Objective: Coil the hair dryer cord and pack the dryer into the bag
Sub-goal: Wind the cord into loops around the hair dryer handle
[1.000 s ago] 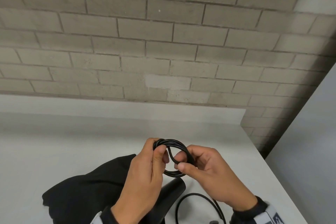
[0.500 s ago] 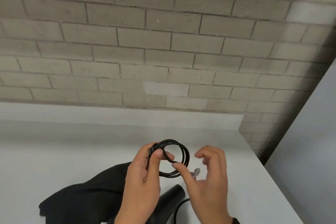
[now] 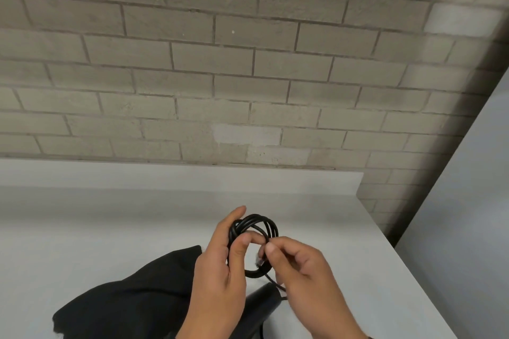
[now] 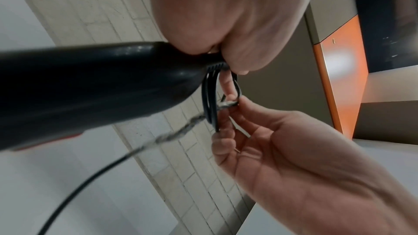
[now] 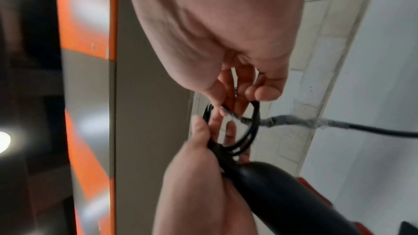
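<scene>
The black bag (image 3: 129, 300) lies flat on the counter (image 3: 82, 228). The left hand (image 3: 220, 270) holds the looped cord (image 3: 257, 224) upright. The right hand (image 3: 303, 272) pinches its loose end.

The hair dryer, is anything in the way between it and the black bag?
Nothing visible blocks it. The hair dryer lies right beside the black bag on the table, partly hidden by the left hand. Both hands hold the coiled cord above.

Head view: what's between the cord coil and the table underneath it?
The dryer. Its dark end lies on the table just below the coil, which the left hand holds up; the bag lies beside it.
</scene>
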`<state>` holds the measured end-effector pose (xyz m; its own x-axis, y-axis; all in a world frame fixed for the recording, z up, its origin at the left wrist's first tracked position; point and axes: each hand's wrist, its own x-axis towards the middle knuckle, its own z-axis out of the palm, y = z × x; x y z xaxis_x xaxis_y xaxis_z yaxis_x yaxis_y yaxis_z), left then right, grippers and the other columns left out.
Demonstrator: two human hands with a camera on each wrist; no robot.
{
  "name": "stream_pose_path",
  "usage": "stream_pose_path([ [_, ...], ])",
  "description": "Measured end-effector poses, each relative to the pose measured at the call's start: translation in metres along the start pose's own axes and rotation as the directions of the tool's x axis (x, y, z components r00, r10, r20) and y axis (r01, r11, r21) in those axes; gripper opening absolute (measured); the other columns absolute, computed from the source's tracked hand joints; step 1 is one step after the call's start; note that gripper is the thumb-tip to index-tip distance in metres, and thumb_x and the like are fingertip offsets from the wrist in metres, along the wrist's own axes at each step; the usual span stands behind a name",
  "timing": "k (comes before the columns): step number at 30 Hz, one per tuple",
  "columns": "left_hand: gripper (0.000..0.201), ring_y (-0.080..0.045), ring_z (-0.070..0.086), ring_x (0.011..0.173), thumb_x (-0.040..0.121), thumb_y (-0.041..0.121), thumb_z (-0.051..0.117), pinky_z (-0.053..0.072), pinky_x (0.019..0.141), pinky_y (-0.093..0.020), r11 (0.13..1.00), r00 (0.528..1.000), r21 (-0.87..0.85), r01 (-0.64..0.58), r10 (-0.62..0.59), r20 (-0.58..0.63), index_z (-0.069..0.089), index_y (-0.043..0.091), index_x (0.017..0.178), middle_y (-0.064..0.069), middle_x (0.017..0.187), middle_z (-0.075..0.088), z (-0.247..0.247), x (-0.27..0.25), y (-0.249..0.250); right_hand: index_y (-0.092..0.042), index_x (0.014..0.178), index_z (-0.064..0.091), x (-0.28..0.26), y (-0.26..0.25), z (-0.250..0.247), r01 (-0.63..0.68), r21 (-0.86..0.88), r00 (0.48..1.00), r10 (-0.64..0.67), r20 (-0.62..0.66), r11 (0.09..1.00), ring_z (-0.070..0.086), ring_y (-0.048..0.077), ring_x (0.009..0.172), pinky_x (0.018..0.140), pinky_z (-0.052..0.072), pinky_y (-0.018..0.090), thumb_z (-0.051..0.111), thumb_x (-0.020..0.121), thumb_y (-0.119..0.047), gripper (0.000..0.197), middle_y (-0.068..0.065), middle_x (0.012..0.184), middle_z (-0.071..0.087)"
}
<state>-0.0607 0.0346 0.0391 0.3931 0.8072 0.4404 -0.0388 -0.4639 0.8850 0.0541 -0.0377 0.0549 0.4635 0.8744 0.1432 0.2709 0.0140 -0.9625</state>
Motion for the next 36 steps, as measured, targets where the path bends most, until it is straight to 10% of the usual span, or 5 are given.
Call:
stream_pose_path([
  [10, 0.021, -0.006, 0.067, 0.084, 0.097, 0.046, 0.038, 0.046, 0.069, -0.007, 0.975, 0.987, 0.155, -0.161, 0.157, 0.037, 0.047, 0.058, 0.112, 0.018, 0.087, 0.066, -0.001, 0.0, -0.009, -0.007, 0.076, 0.065, 0.008, -0.017, -0.042, -0.401, 0.589, 0.885, 0.129, 0.448, 0.701, 0.053, 0.02, 0.068, 0.066, 0.043, 0.033, 0.067, 0.085, -0.027, 0.022, 0.01, 0.075, 0.059],
  [17, 0.018, -0.011, 0.06, 0.057, 0.095, 0.054, 0.033, 0.043, 0.053, -0.011, 0.975, 0.988, 0.162, -0.153, 0.153, 0.013, 0.048, 0.049, 0.104, 0.005, 0.071, 0.064, -0.004, 0.003, -0.015, -0.011, 0.09, 0.066, -0.007, 0.007, -0.017, -0.015, 0.257, 0.96, -0.058, 0.273, 0.966, 0.059, 0.041, 0.088, 0.083, 0.051, 0.032, 0.075, 0.072, -0.001, 0.023, -0.001, 0.107, 0.068],
  [26, 0.021, -0.009, 0.054, 0.049, 0.094, 0.044, 0.036, 0.041, 0.05, -0.014, 0.991, 0.995, 0.098, -0.096, 0.094, 0.025, 0.053, 0.033, 0.102, 0.001, 0.071, 0.063, -0.004, 0.005, -0.009, -0.042, 0.088, 0.068, -0.018, 0.021, -0.001, 0.348, -0.236, 0.935, -0.353, 0.02, 0.907, 0.065, 0.009, 0.091, 0.079, 0.047, 0.012, 0.073, 0.083, -0.015, 0.028, -0.018, 0.093, 0.069],
  [30, 0.018, -0.006, 0.044, 0.043, 0.095, 0.041, 0.038, 0.038, 0.048, -0.016, 0.995, 0.998, 0.069, -0.066, 0.066, -0.007, 0.052, 0.032, 0.099, 0.001, 0.073, 0.064, -0.007, 0.007, -0.009, -0.022, 0.083, 0.072, -0.016, 0.015, -0.01, 0.179, 0.236, 0.981, -0.156, -0.113, 0.955, 0.071, 0.018, 0.083, 0.082, 0.051, 0.026, 0.075, 0.073, -0.031, 0.014, 0.009, 0.083, 0.074],
  [36, 0.023, -0.013, 0.047, 0.047, 0.101, 0.048, 0.034, 0.045, 0.053, -0.028, 0.999, 0.999, 0.007, -0.044, 0.044, 0.017, 0.055, 0.037, 0.102, -0.001, 0.072, 0.064, -0.004, 0.005, -0.015, -0.003, 0.083, 0.072, -0.016, 0.003, -0.041, -0.059, 0.791, 0.997, 0.08, 0.012, 0.609, 0.068, 0.032, 0.07, 0.072, 0.059, 0.039, 0.095, 0.048, -0.035, 0.052, 0.013, 0.069, 0.061],
])
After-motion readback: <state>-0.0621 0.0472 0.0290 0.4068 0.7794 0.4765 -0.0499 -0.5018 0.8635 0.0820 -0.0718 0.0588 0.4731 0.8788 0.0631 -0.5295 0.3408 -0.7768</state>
